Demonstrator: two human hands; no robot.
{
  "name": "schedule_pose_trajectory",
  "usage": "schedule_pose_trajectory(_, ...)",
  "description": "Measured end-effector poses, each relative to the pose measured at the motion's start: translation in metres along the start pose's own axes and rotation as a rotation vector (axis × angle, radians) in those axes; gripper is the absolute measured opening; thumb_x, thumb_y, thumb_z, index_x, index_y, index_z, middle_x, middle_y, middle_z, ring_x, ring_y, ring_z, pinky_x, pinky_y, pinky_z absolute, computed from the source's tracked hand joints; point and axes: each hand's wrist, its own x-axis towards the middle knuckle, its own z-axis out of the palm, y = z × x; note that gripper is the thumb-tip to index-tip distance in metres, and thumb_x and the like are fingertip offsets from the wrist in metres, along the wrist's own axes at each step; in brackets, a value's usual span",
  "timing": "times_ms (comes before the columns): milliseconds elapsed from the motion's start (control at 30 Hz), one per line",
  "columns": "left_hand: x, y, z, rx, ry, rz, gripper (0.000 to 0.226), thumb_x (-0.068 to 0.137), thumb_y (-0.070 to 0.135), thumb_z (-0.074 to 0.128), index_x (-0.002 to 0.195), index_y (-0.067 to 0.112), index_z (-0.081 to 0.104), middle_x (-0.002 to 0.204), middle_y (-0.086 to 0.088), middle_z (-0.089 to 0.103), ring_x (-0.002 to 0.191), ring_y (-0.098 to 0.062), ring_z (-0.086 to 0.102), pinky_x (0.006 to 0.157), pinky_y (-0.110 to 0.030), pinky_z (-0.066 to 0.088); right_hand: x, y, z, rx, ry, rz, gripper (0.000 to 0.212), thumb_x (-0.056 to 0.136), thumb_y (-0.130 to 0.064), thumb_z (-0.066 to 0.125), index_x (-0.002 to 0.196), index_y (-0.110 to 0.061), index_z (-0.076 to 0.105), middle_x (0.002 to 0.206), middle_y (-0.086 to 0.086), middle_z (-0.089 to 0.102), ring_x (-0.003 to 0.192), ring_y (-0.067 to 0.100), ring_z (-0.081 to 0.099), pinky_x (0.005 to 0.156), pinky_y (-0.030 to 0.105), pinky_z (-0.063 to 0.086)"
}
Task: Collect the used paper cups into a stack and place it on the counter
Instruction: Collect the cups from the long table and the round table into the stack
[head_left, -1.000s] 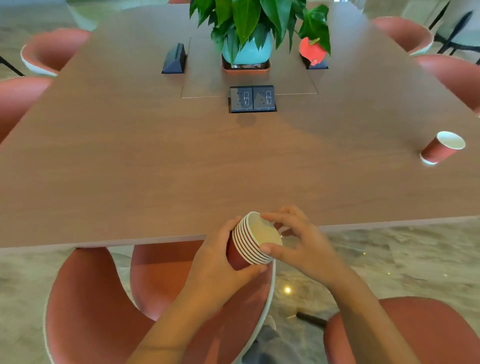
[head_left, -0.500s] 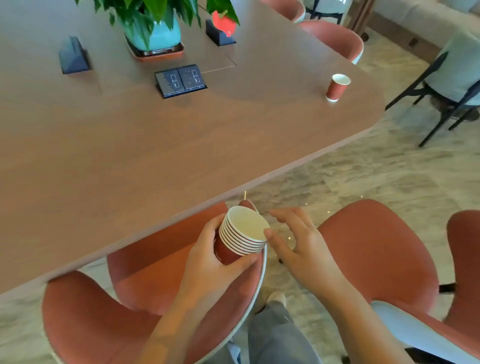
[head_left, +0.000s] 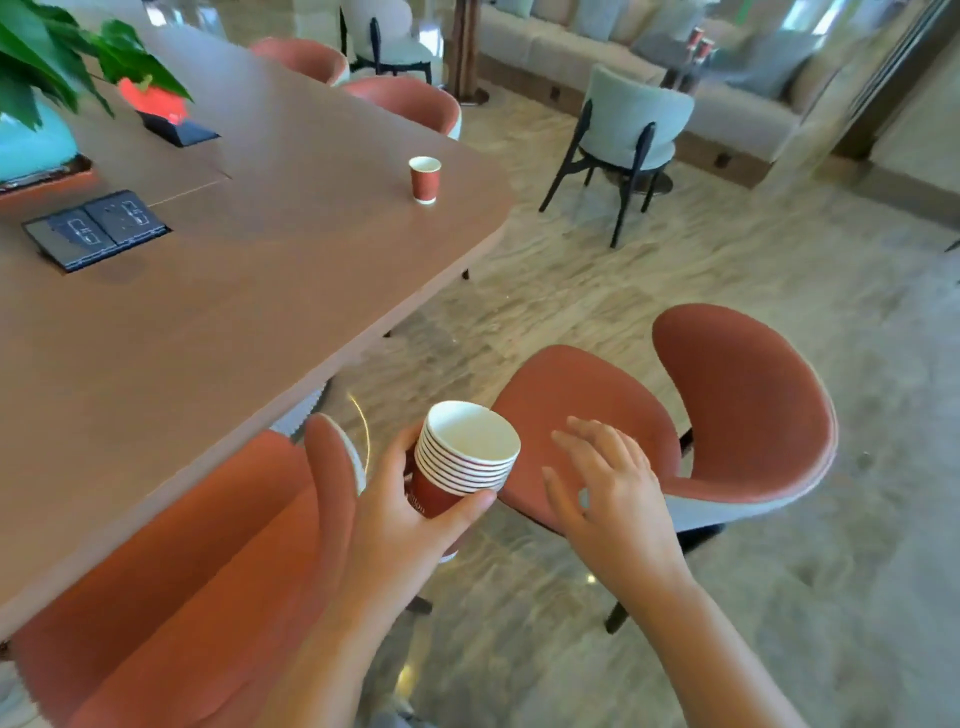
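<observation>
Left hand (head_left: 400, 514) grips the stack of cups (head_left: 462, 462); right hand (head_left: 608, 493) hovers open beside it. Collecting seems unfinished: the single cup (head_left: 425, 179) on the table (head_left: 260, 291) probably needs fetching next.

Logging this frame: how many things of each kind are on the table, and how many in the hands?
Single paper cup standing on the table: 1
Potted plant: 1
Socket panel: 1
Black wedge stand: 1
Cup stack, gripped by the left hand: 1
Right hand: 0
Total: 5
</observation>
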Motion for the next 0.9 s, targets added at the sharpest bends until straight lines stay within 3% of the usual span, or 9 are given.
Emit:
schedule_pose_trajectory(67,-0.009,0.009,0.035,-0.027,-0.042,0.039,0.062,0.05,0.044,0.084,0.101,0.05,0.05,0.099,0.042,0.054,0.09,0.016,0.056,0.052,-0.001,0.044,-0.021,0.028,-0.022,-0.008,0.027,0.06,0.032,0.076,-0.016,0.072,0.107,-0.006,0.065,0.115,0.013,0.063,0.11,0.036,0.055,0.091,0.052,0.045)
schedule_pose_trajectory(133,-0.021,0.019,0.075,-0.069,-0.109,0.025,0.065,0.046,0.049,0.08,0.103,0.051,0.049,0.102,0.032,0.059,0.09,0.016,0.057,0.05,-0.002,0.044,-0.046,0.058,-0.046,-0.028,0.067,0.106,0.033,0.074,-0.015,0.074,0.104,-0.005,0.067,0.113,0.013,0.064,0.107,0.035,0.057,0.091,0.048,0.045)
schedule_pose_trajectory(233,-0.046,0.03,0.135,-0.086,-0.21,0.034,0.07,0.045,0.053,0.078,0.108,0.049,0.049,0.11,0.02,0.06,0.096,0.01,0.059,0.061,-0.008,0.049,-0.083,0.099,-0.083,-0.07,0.126,0.186,0.035,0.07,-0.015,0.077,0.102,-0.006,0.067,0.11,0.012,0.065,0.103,0.033,0.06,0.088,0.044,0.045)
schedule_pose_trajectory(367,-0.083,0.047,0.212,-0.077,-0.324,0.085,0.073,0.047,0.051,0.081,0.113,0.043,0.052,0.114,0.015,0.064,0.105,-0.002,0.06,0.086,-0.026,0.048,-0.133,0.156,-0.129,-0.103,0.205,0.292,0.034,0.067,-0.015,0.078,0.099,-0.005,0.068,0.105,0.013,0.067,0.096,0.034,0.062,0.085,0.045,0.047)
schedule_pose_trajectory(467,-0.111,0.058,0.265,-0.102,-0.41,0.104,0.071,0.048,0.047,0.081,0.112,0.042,0.052,0.115,0.013,0.063,0.106,-0.004,0.06,0.084,-0.021,0.048,-0.173,0.197,-0.159,-0.138,0.255,0.357,0.032,0.069,-0.016,0.077,0.098,-0.007,0.067,0.103,0.011,0.067,0.094,0.034,0.062,0.085,0.043,0.047)
schedule_pose_trajectory(567,-0.139,0.065,0.313,-0.1,-0.516,0.11,0.069,0.047,0.047,0.08,0.11,0.038,0.053,0.108,0.022,0.064,0.101,-0.001,0.062,0.079,-0.015,0.049,-0.212,0.233,-0.185,-0.155,0.3,0.469,0.031,0.072,-0.016,0.076,0.101,-0.009,0.066,0.106,0.01,0.066,0.099,0.034,0.06,0.088,0.044,0.044)
schedule_pose_trajectory(767,-0.171,0.072,0.392,-0.045,-0.706,0.1,0.073,0.047,0.05,0.08,0.113,0.032,0.054,0.111,0.013,0.065,0.105,-0.008,0.062,0.091,-0.036,0.05,-0.268,0.287,-0.222,-0.173,0.377,0.668,0.032,0.074,-0.018,0.074,0.104,-0.008,0.066,0.109,0.01,0.065,0.101,0.035,0.059,0.089,0.046,0.044)
schedule_pose_trajectory(900,-0.177,0.076,0.446,0.016,-0.831,0.124,0.075,0.045,0.055,0.078,0.112,0.034,0.052,0.111,0.016,0.063,0.103,-0.001,0.06,0.083,-0.019,0.05,-0.292,0.322,-0.235,-0.165,0.425,0.809,0.035,0.073,-0.016,0.074,0.106,-0.007,0.066,0.11,0.011,0.065,0.103,0.036,0.058,0.091,0.049,0.044)
